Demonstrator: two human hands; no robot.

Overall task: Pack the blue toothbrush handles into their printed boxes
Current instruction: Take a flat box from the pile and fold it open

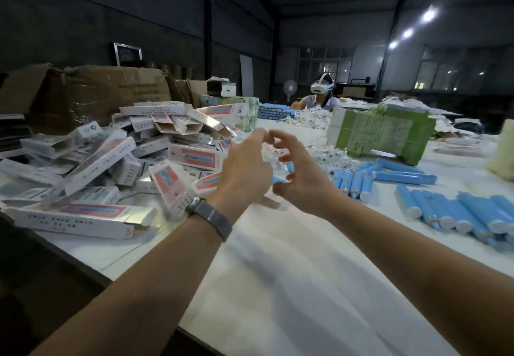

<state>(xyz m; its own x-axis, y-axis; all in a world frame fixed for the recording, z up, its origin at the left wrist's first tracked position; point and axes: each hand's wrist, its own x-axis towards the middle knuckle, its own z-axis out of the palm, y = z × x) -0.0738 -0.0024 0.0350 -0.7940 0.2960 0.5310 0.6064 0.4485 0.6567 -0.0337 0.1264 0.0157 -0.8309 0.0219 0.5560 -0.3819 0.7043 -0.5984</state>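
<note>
A blue toothbrush handle (281, 179) sits between the two raised hands above the white worktop (292, 258); the right hand (300, 177) curls its fingers around it, though blur hides the exact grip. The left hand (244, 166), with a dark watch (210, 215) on its wrist, pinches something clear and blurred just above. More blue handles (459, 214) lie in rows to the right. Printed boxes (111, 161) are heaped on the left. A green carton (381, 133) stands behind.
</note>
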